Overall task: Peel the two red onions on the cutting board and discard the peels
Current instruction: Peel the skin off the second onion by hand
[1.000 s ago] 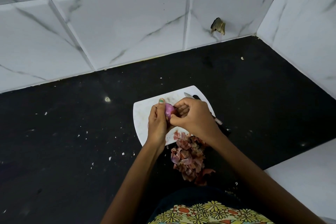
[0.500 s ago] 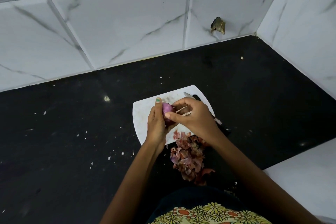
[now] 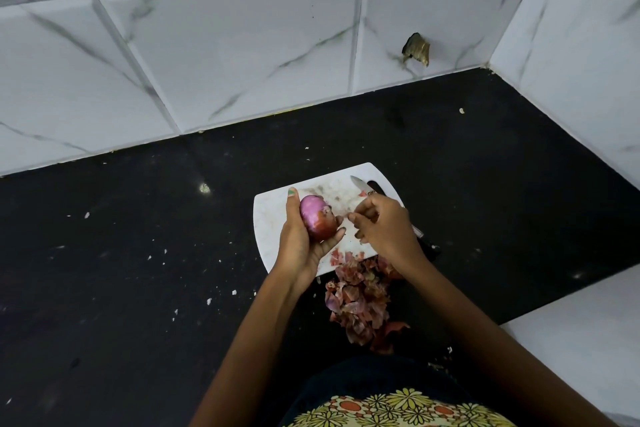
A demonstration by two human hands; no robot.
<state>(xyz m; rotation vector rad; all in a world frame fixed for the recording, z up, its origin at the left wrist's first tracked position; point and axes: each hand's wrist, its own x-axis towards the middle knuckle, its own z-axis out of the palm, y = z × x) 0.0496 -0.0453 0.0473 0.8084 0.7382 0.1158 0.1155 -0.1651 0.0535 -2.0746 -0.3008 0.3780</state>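
Since half a second earlier, the right hand [image 3: 384,225] has drawn away from the red onion [image 3: 317,217], leaving a small gap where its fingers had been against the bulb, and the onion now shows much more of its surface.

Under both hands lies the black worktop [image 3: 138,270], flecked with pale crumbs, with white marbled wall tiles [image 3: 225,45] beyond the hands. A white cutting board [image 3: 273,215] sits directly beneath the hands, smeared with faint stains. A heap of dry reddish peels [image 3: 362,302] lies on the worktop just below the right wrist, touching the board's near edge. A knife [image 3: 360,184] rests on the board beyond the right hand, its dark handle mostly hidden by that hand.

The onion is held above the board in the left hand [image 3: 301,243], whose fingers and thumb curl round it. Its upper part is glossy purple, the lower part duller red-brown. The right hand's fingers are curled, fingertips pinched together just beside the onion; whether they hold a scrap of peel cannot be told.
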